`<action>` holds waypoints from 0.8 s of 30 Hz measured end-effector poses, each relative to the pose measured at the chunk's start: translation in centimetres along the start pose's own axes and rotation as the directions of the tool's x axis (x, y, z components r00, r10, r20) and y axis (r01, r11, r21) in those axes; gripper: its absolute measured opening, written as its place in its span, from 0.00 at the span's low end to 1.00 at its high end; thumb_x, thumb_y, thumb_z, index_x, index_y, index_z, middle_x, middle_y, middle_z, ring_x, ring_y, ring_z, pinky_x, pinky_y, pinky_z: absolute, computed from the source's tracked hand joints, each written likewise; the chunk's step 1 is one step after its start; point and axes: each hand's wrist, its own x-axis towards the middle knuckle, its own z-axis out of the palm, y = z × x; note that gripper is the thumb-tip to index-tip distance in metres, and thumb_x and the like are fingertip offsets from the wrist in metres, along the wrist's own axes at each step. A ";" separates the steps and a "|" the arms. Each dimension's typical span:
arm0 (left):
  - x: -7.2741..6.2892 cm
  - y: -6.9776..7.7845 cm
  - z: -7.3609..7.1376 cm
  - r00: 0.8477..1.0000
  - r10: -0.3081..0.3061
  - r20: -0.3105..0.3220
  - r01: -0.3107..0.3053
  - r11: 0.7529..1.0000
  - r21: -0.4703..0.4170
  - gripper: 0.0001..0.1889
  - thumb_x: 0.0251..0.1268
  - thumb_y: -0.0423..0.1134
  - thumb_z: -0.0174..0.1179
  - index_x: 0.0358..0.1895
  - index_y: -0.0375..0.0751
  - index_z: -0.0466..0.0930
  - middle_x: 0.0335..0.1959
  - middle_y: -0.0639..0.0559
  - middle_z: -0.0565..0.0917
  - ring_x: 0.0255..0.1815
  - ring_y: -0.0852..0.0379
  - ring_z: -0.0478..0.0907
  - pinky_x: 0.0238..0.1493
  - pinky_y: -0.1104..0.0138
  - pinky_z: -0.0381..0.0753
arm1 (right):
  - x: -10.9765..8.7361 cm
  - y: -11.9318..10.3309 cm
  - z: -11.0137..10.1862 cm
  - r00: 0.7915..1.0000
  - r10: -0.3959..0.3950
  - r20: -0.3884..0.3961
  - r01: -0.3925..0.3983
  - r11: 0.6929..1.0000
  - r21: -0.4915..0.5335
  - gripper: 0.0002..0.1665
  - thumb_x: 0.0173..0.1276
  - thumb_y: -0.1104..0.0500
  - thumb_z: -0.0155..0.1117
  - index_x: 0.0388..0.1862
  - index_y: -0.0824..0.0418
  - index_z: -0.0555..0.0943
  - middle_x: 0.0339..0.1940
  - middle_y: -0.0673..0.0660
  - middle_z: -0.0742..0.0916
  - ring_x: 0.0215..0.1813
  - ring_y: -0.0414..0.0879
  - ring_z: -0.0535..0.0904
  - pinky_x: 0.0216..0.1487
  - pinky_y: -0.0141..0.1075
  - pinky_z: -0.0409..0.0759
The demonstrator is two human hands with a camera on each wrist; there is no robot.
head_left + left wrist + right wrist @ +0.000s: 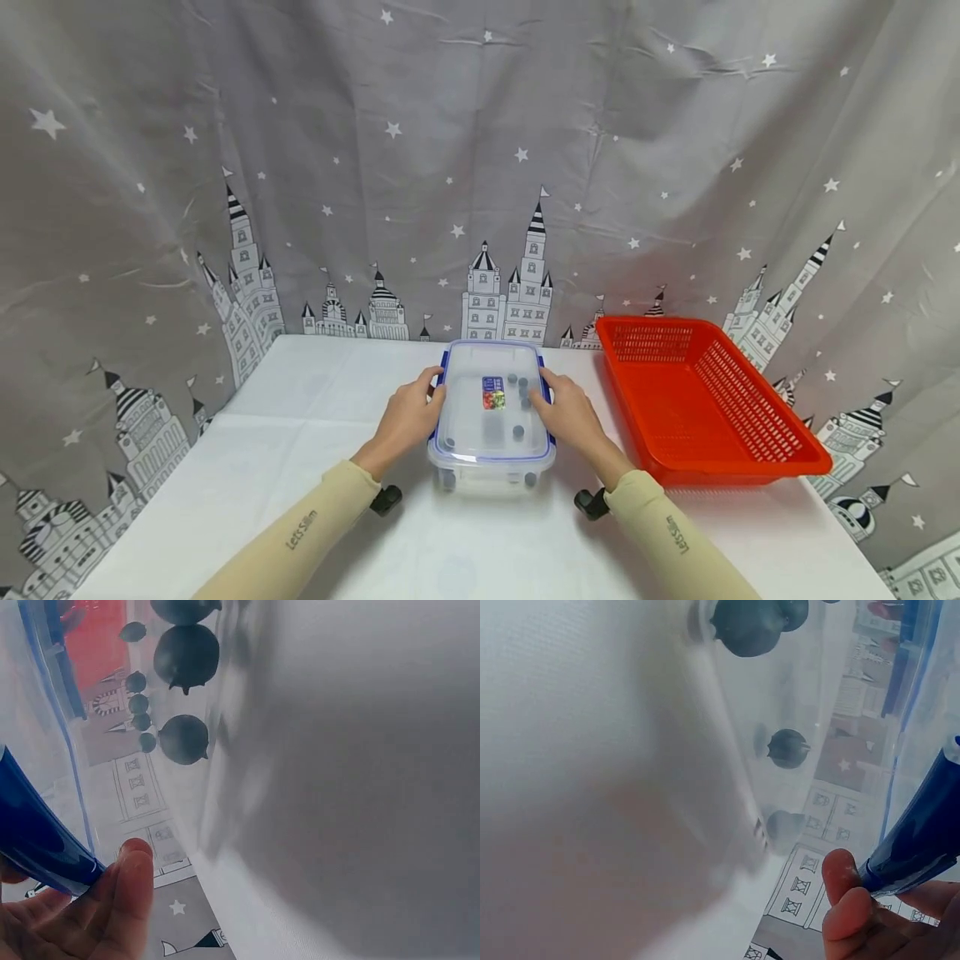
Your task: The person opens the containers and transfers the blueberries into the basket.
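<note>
At the middle of the white desk [315, 400], a clear lidded container [489, 421] is resting, its long axis running from twelve to six o'clock. From my left hand [405, 421] it is lying at three o'clock; from my right hand [572, 414], at nine, neither hand standing nearer. Both sets of fingers are grasping: my left fingers are curling about the left blue clasp [34, 832], the thumb overlapping the lid [467, 363], and my right fingers are holding the right blue clasp [915, 832] likewise. Whether either clasp is locking, I cannot tell. Dark round pieces [518, 432] are lying inside, several clustering toward one o'clock, and a printed label [493, 393] is marking the lid. At three o'clock, beyond my right hand, a red basket [686, 417] is standing apart from the container, and at twelve a grey curtain [420, 83] is hanging behind the desk.
</note>
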 end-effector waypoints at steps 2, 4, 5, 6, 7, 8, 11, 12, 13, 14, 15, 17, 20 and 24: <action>0.0 -0.1 0.1 1.000 0.008 -0.013 -0.007 1.000 0.003 0.23 0.79 0.43 0.46 0.71 0.41 0.70 0.45 0.42 0.87 0.36 0.52 0.82 0.40 0.57 0.81 | -0.1 0.1 0.1 1.000 0.013 0.015 -0.013 1.000 0.023 0.37 0.74 0.46 0.59 0.77 0.57 0.67 0.68 0.65 0.79 0.64 0.59 0.78 0.63 0.53 0.76; -0.1 -0.1 0.1 1.000 0.009 -0.013 -0.009 1.000 0.005 0.23 0.80 0.43 0.44 0.72 0.41 0.69 0.44 0.42 0.87 0.34 0.52 0.82 0.39 0.56 0.80 | -0.2 0.1 0.2 0.999 0.024 0.029 -0.025 0.998 0.050 0.38 0.74 0.45 0.58 0.78 0.56 0.65 0.70 0.65 0.77 0.66 0.59 0.78 0.64 0.53 0.76; -0.1 -0.1 0.2 1.000 0.009 -0.010 -0.009 1.000 0.006 0.23 0.81 0.43 0.43 0.72 0.41 0.69 0.43 0.42 0.87 0.32 0.53 0.81 0.38 0.57 0.80 | -0.3 0.2 0.2 0.999 0.029 0.035 -0.031 0.998 0.062 0.38 0.74 0.44 0.58 0.79 0.56 0.65 0.71 0.65 0.77 0.66 0.59 0.78 0.64 0.53 0.76; -0.1 0.0 0.2 1.000 0.008 -0.005 -0.008 1.000 0.006 0.23 0.81 0.43 0.43 0.73 0.41 0.68 0.43 0.42 0.87 0.30 0.54 0.80 0.37 0.57 0.80 | -0.3 0.2 0.2 0.999 0.031 0.037 -0.034 0.997 0.071 0.39 0.75 0.43 0.57 0.79 0.55 0.64 0.71 0.64 0.76 0.66 0.59 0.78 0.64 0.53 0.76; -0.1 0.0 0.2 1.000 0.008 0.001 -0.008 1.000 0.004 0.23 0.81 0.43 0.42 0.73 0.41 0.68 0.42 0.41 0.88 0.29 0.54 0.80 0.36 0.58 0.79 | -0.3 0.3 0.3 0.999 0.031 0.034 -0.034 0.997 0.076 0.39 0.75 0.43 0.57 0.79 0.55 0.64 0.71 0.64 0.76 0.66 0.59 0.78 0.64 0.53 0.76; -0.1 0.0 0.2 1.000 0.008 0.005 -0.008 1.000 0.002 0.24 0.82 0.43 0.41 0.73 0.41 0.67 0.42 0.41 0.88 0.27 0.54 0.79 0.35 0.58 0.78 | -0.4 0.3 0.3 0.999 0.035 0.031 -0.037 0.996 0.079 0.39 0.75 0.43 0.57 0.79 0.55 0.64 0.71 0.64 0.76 0.65 0.59 0.78 0.63 0.53 0.76; -0.1 0.1 0.3 1.000 0.002 0.013 -0.002 1.000 0.002 0.24 0.82 0.44 0.40 0.74 0.41 0.67 0.39 0.41 0.87 0.24 0.55 0.77 0.32 0.60 0.76 | -0.5 0.4 0.4 0.999 0.031 0.028 -0.033 0.997 0.074 0.38 0.75 0.44 0.55 0.80 0.55 0.63 0.71 0.65 0.76 0.64 0.60 0.79 0.63 0.54 0.76; -0.1 0.1 0.3 1.000 -0.001 0.015 0.001 1.000 0.002 0.24 0.82 0.44 0.40 0.74 0.41 0.66 0.38 0.41 0.87 0.23 0.54 0.77 0.31 0.60 0.75 | -0.5 0.4 0.4 0.999 0.034 0.029 -0.036 0.997 0.074 0.38 0.75 0.44 0.55 0.80 0.55 0.63 0.71 0.65 0.76 0.64 0.60 0.79 0.63 0.54 0.76; -0.1 0.1 0.3 1.000 -0.004 0.018 0.004 1.000 -0.001 0.24 0.82 0.43 0.40 0.74 0.41 0.66 0.36 0.41 0.87 0.23 0.54 0.76 0.29 0.61 0.75 | -0.5 0.4 0.4 0.999 0.035 0.031 -0.037 0.997 0.072 0.38 0.75 0.44 0.55 0.80 0.54 0.63 0.71 0.65 0.76 0.63 0.59 0.80 0.62 0.54 0.77; -0.1 0.1 0.3 1.000 -0.010 0.020 0.010 1.000 -0.005 0.24 0.82 0.43 0.40 0.74 0.41 0.65 0.36 0.41 0.86 0.22 0.54 0.76 0.28 0.61 0.74 | -0.5 0.4 0.4 0.999 0.039 0.035 -0.041 0.997 0.070 0.38 0.75 0.44 0.55 0.80 0.54 0.63 0.70 0.65 0.76 0.62 0.59 0.81 0.62 0.53 0.77; -0.1 0.1 0.3 1.000 -0.016 0.023 0.016 1.000 -0.010 0.24 0.82 0.43 0.39 0.74 0.41 0.65 0.35 0.41 0.86 0.21 0.54 0.75 0.26 0.61 0.73 | -0.5 0.4 0.4 0.999 0.039 0.038 -0.041 0.997 0.067 0.38 0.75 0.44 0.55 0.80 0.54 0.63 0.70 0.66 0.77 0.61 0.58 0.81 0.62 0.53 0.78; -0.1 0.1 0.4 0.999 -0.026 0.029 0.027 0.999 -0.017 0.24 0.82 0.43 0.39 0.75 0.42 0.64 0.35 0.40 0.86 0.19 0.54 0.75 0.23 0.62 0.71 | -0.4 0.3 0.3 0.999 0.039 0.038 -0.042 0.997 0.064 0.38 0.75 0.44 0.55 0.80 0.55 0.63 0.70 0.66 0.77 0.58 0.57 0.82 0.61 0.52 0.78; 0.0 0.2 0.4 0.998 -0.044 0.041 0.046 0.999 -0.030 0.24 0.82 0.44 0.38 0.76 0.44 0.63 0.34 0.40 0.85 0.18 0.54 0.74 0.21 0.62 0.70 | -0.3 0.2 0.2 0.999 0.039 0.036 -0.041 0.998 0.054 0.38 0.75 0.44 0.56 0.79 0.55 0.64 0.70 0.65 0.78 0.55 0.55 0.83 0.59 0.51 0.80; 0.1 0.2 0.4 0.997 -0.053 0.049 0.055 0.998 -0.032 0.25 0.82 0.44 0.37 0.76 0.44 0.63 0.31 0.41 0.84 0.16 0.54 0.72 0.20 0.62 0.69 | -0.3 0.1 0.1 0.998 0.043 0.036 -0.045 0.998 0.051 0.38 0.75 0.44 0.56 0.79 0.55 0.64 0.69 0.65 0.78 0.53 0.54 0.83 0.58 0.50 0.81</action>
